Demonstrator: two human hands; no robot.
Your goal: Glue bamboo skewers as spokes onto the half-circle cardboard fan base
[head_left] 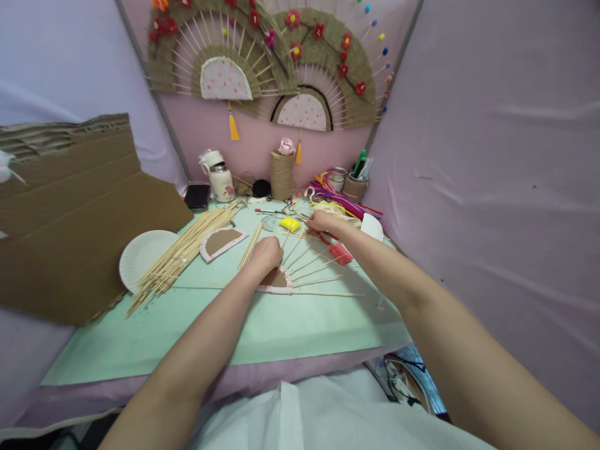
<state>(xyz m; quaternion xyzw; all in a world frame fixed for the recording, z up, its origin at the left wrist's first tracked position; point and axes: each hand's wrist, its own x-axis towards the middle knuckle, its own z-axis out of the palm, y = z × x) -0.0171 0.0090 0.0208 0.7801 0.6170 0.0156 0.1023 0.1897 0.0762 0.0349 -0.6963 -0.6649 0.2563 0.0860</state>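
My left hand (267, 255) is closed, resting over the upper left of a cardboard half-circle (274, 280) with a pale pink rim. Thin wooden sticks (313, 271) fan out from its curved edge to the right. Whatever the left fingers grip is hidden. My right hand (322, 222) reaches farther back, its fingers drawn together among sticks and small tools; what they hold is too small to name. Below it lie something red and thin and a red packet (340, 254). Just left of it is a yellow packet (289, 224).
A second half-circle (222, 242), a bundle of sticks (187, 250) and a paper plate (140, 257) lie left. A large cardboard sheet (70, 231) stands beyond them. A bottle (221, 182), twine spool (282, 176) and pen holder (355, 187) line the back, beneath decorated fans (323, 50).
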